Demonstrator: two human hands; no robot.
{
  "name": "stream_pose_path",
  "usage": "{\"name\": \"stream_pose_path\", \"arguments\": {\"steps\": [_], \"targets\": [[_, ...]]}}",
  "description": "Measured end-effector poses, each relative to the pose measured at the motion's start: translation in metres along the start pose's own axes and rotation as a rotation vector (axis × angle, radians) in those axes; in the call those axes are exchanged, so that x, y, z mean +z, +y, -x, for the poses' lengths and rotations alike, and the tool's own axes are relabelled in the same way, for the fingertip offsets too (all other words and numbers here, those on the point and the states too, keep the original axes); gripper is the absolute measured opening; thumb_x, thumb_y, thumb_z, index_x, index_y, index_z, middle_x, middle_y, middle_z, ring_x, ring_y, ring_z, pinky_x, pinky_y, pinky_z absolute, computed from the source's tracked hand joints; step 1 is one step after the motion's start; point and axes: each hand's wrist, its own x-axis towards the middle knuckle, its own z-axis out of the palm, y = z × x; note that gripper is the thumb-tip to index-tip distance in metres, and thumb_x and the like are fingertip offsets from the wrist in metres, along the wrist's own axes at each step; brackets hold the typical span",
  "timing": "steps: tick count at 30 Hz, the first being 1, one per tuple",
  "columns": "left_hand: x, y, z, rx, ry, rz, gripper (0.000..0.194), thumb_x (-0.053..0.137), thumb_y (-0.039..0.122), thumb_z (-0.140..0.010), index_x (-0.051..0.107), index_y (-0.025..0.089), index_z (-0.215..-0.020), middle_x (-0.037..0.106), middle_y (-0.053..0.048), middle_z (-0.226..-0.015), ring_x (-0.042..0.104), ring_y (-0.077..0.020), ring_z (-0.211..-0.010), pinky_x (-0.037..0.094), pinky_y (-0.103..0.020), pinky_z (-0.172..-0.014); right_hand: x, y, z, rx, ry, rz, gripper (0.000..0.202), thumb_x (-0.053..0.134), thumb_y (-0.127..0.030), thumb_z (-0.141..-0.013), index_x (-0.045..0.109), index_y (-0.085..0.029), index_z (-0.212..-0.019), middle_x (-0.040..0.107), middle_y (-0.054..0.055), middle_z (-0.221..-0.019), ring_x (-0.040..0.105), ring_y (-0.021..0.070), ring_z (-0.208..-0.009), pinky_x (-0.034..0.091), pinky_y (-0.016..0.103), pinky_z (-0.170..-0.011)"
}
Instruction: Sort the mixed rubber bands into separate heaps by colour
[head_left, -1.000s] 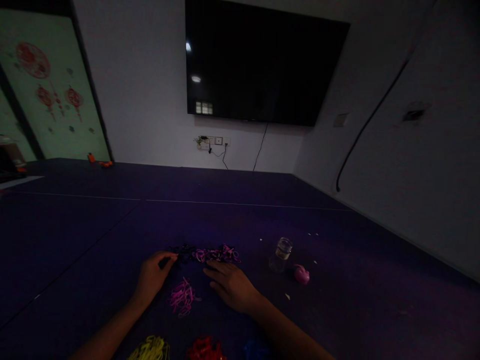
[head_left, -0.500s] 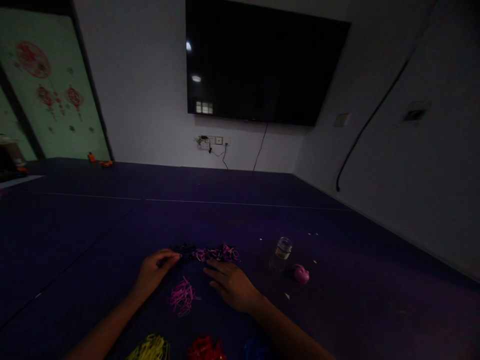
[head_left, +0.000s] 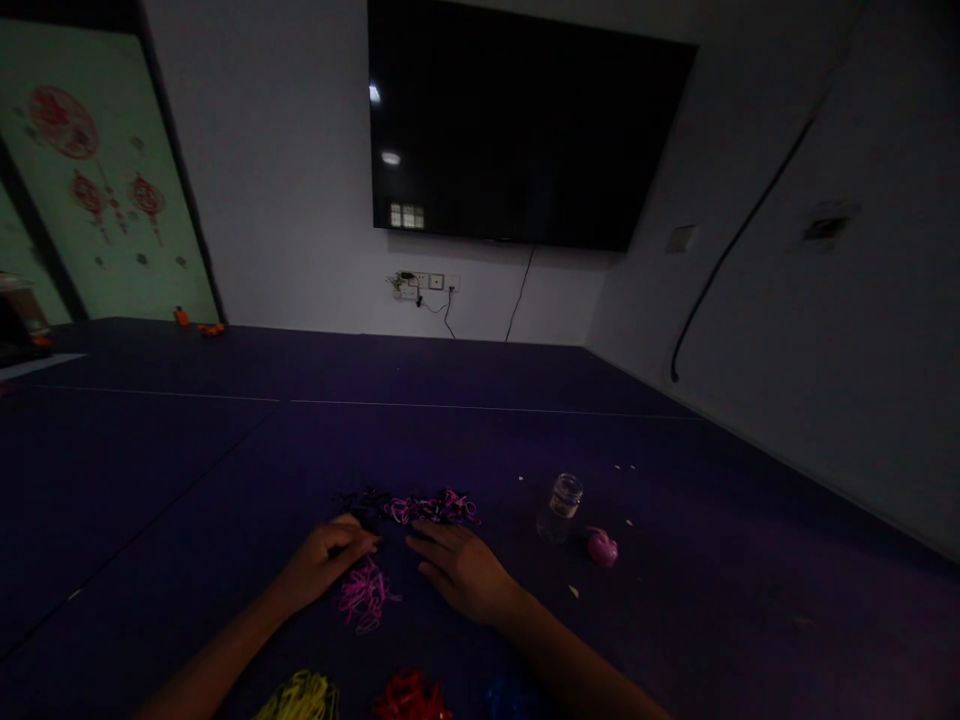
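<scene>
A mixed heap of pink and black rubber bands (head_left: 431,508) stretches across the dark purple table (head_left: 525,640), with black ones mostly at its left end. Just this side of it, a smaller pile of pink rubber bands (head_left: 365,595) lies by itself. My left hand (head_left: 330,558) is over the upper edge of that pink pile, thumb and fingertips pinched together; whatever they hold is too small and dark to make out. My right hand (head_left: 461,570) lies flat with its fingers stretched out, fingertips at the near edge of the mixed heap.
Yellow bands (head_left: 304,697), red bands (head_left: 411,697) and dim blue bands (head_left: 510,697) lie along the bottom edge. To the right stand a clear glass jar (head_left: 561,508) and a round pink object (head_left: 601,547). Small white scraps (head_left: 574,591) dot the table.
My left hand has come nearer and slightly right, from the black end of the mixed heap to the pink pile. My right hand has stayed in place.
</scene>
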Motion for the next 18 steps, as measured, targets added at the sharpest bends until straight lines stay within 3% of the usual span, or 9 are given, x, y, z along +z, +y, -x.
{"name": "stream_pose_path", "arguments": {"steps": [3,6,12,15,18], "targets": [[0.002,0.002,0.003,-0.016,0.001,-0.023,0.045,0.044,0.051,-0.085,0.073,0.021,-0.068,0.066,-0.004,-0.068,0.061,-0.0153,-0.067,0.048,-0.026,-0.065,0.001,0.0,0.001,-0.044,0.02,0.018,0.035,0.042,-0.031,-0.092,0.055,-0.024,-0.123,0.048,0.007,-0.137,0.046,0.02,-0.122,0.039,0.037,-0.098],[0.001,0.003,0.005,-0.03,0.036,-0.021,0.049,0.041,0.052,-0.086,0.072,0.021,-0.065,0.066,-0.003,-0.068,0.062,-0.0153,-0.068,0.049,-0.026,-0.066,0.002,-0.002,0.002,-0.177,0.012,0.031,0.031,0.045,-0.032,-0.09,0.062,-0.023,-0.114,0.048,0.006,-0.137,0.044,0.0199,-0.123,0.036,0.038,-0.101],[-0.004,-0.014,-0.003,0.033,0.283,-0.236,0.042,0.036,0.046,-0.09,0.07,0.023,-0.097,0.069,-0.006,-0.103,0.058,-0.0219,-0.101,0.045,-0.04,-0.092,-0.003,-0.011,0.001,-0.281,-0.058,0.045,0.031,0.045,-0.035,-0.09,0.062,-0.025,-0.114,0.041,0.003,-0.142,0.04,0.0194,-0.126,0.034,0.038,-0.102],[-0.002,-0.03,-0.008,0.057,0.275,-0.478,0.039,0.038,0.044,-0.089,0.064,0.025,-0.112,0.063,-0.005,-0.12,0.046,-0.0258,-0.12,0.037,-0.048,-0.1,-0.006,-0.015,0.0,-0.284,-0.098,0.051,0.033,0.042,-0.037,-0.092,0.058,-0.028,-0.119,0.034,0.001,-0.147,0.037,0.0202,-0.128,0.032,0.039,-0.104],[0.003,-0.042,-0.011,0.019,0.192,-0.629,0.041,0.038,0.042,-0.09,0.055,0.025,-0.123,0.056,-0.004,-0.131,0.035,-0.027,-0.13,0.034,-0.05,-0.103,-0.007,-0.015,0.0,-0.271,-0.111,0.043,0.036,0.04,-0.038,-0.092,0.054,-0.029,-0.124,0.031,0.002,-0.148,0.036,0.021,-0.128,0.032,0.04,-0.103]]}}
